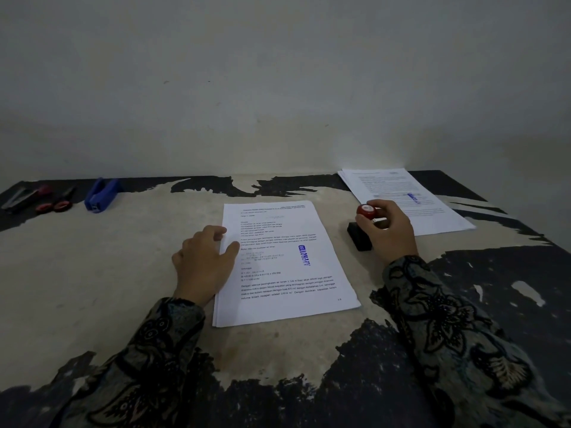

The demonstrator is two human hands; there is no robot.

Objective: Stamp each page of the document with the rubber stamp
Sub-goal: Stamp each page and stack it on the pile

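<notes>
**Stamp in hand beside an "APPROVED" page**

At centre frame, the left hand (204, 261) rests with relaxed fingers on the edge of the document stack (287, 267), whose top page carries a blue APPROVED mark (306, 255). At right, the right hand (387, 231) grips the red-knobbed rubber stamp (366, 211) over a black ink pad (358, 237). More pages (432, 217) lie at upper right.

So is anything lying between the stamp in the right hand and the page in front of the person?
Nothing visible. The right hand holds the stamp right of the page; only bare table lies between.
</notes>
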